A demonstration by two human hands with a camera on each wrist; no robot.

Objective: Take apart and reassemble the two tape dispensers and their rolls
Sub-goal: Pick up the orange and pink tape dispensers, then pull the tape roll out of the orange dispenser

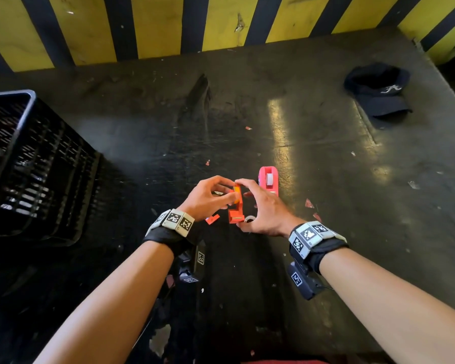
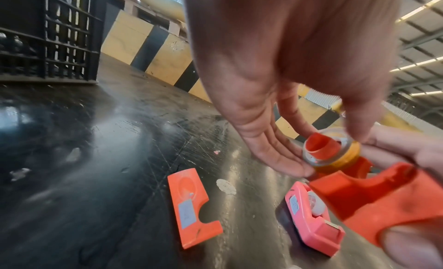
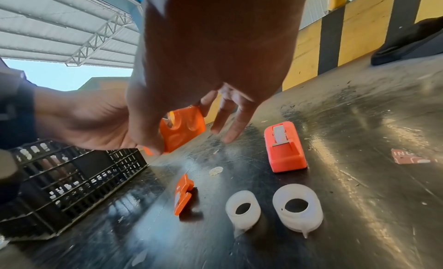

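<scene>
My left hand (image 1: 227, 191) pinches a yellowish tape roll (image 2: 332, 151) on an orange spool, at the open top of the orange dispenser body (image 1: 235, 207). My right hand (image 1: 244, 203) grips that body from the right, thumb at its lower end. The body's orange side cover (image 2: 191, 206) lies flat on the table, left of the hands. A pink dispenser (image 1: 269, 179) stands on the table just beyond my right hand, with a roll inside. Two white rolls (image 3: 243, 208) (image 3: 297, 210) lie below my right wrist.
A black slatted crate (image 1: 24, 158) stands at the left of the dark scratched table (image 1: 326, 153). A dark cap (image 1: 378, 93) lies at the far right. A yellow and black striped wall (image 1: 155, 24) runs along the back. Small paper scraps (image 1: 309, 204) lie scattered.
</scene>
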